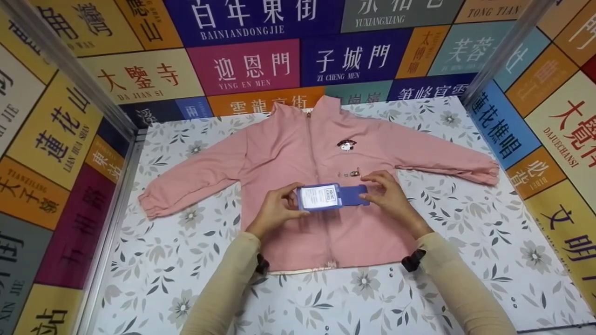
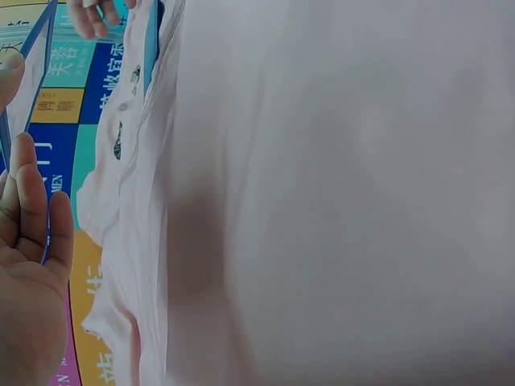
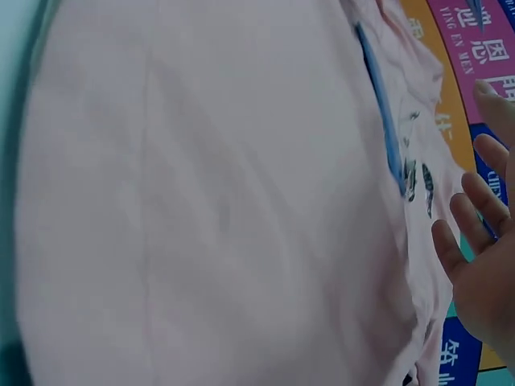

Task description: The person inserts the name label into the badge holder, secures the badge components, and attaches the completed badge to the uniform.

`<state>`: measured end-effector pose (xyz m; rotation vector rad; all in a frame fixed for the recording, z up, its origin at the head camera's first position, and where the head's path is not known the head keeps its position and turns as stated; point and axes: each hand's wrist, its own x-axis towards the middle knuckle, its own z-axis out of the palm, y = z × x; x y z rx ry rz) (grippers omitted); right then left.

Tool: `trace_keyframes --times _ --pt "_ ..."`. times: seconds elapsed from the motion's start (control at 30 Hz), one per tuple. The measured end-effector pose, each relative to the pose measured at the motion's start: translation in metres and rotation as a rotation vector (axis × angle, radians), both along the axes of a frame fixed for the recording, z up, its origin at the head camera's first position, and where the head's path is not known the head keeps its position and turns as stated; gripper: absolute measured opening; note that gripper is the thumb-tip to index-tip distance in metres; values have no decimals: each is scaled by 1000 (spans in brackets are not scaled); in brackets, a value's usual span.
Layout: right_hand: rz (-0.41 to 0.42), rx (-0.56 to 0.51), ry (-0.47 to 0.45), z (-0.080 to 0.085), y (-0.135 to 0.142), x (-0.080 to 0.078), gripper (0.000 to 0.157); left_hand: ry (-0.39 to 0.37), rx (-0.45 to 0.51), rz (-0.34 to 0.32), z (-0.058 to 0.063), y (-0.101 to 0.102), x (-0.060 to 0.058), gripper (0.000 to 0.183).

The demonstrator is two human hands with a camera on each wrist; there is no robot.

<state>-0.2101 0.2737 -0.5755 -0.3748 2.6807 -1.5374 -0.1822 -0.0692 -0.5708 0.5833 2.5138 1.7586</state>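
Note:
A pink zip jacket lies spread out, collar away from me and both sleeves out to the sides. Above its middle, my left hand holds a blue-framed card holder with a white printed face, pinched between thumb and fingers. To the right, a flat blue piece shows partly behind the holder; in the right wrist view this blue piece looks like a thin strip close to the jacket. My right hand hovers over its right end. Its fingers are spread and grip nothing.
The jacket lies on a white table with a grey leaf and flower pattern. Colourful panels with Chinese lettering stand behind and at both sides. A small badge and a metal-looking trinket are on the jacket front.

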Motion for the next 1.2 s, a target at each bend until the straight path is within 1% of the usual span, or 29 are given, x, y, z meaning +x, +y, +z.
trace_keyframes --times 0.2,0.3,0.4,0.53,0.67,0.97,1.2 --pt "57 188 83 -5 10 -5 62 -19 3 -6 1 -1 1 69" --pt "81 269 96 -7 13 -7 70 -18 -3 -7 2 -1 1 69" --pt "99 336 90 -8 15 -9 77 -18 -9 -6 1 -1 0 69" --pt "123 373 60 -8 17 -10 83 -27 -5 -3 2 -2 0 70" --pt "136 417 54 -6 19 -12 84 -32 -6 -2 2 -2 0 70" --pt "165 497 81 -6 18 -15 83 -22 1 -15 1 -3 -1 70" --pt "178 538 73 -5 18 -17 81 -38 41 -23 2 -2 -1 68"
